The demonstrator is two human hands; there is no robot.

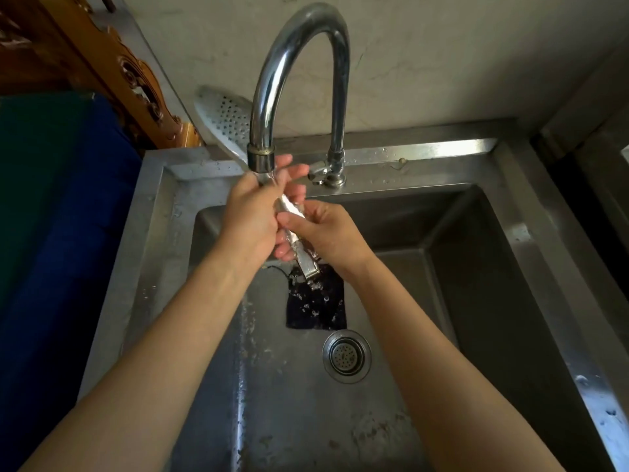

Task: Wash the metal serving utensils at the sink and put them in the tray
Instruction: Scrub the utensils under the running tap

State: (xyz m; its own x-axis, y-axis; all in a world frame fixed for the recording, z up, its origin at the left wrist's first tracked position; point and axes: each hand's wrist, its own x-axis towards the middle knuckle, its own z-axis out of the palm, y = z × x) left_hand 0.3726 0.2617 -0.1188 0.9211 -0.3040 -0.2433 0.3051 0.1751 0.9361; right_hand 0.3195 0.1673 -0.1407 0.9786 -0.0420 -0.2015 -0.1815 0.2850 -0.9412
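Perforated metal skimmer (224, 120) slants under the faucet (296, 56) spout. Its head sits up behind and left of the spout, and its handle end hangs below the spout, over the sink (425, 149). Your left grip (250, 216) curls round the handle just under the spout, in the thin stream of water. Your right grip (326, 233) pinches the handle lower, right of the spout. Dark wet cloth (316, 304) lies on the basin floor below the spout, with the drain strainer (346, 360) just past the cloth, nearer you.

Tap (299, 63) arching low over basin (476, 267), crowding space above. Skimmer (223, 120) slanting from behind tap down into basin. Cloth (316, 301) lying beside drain (347, 356). Right half lying open.
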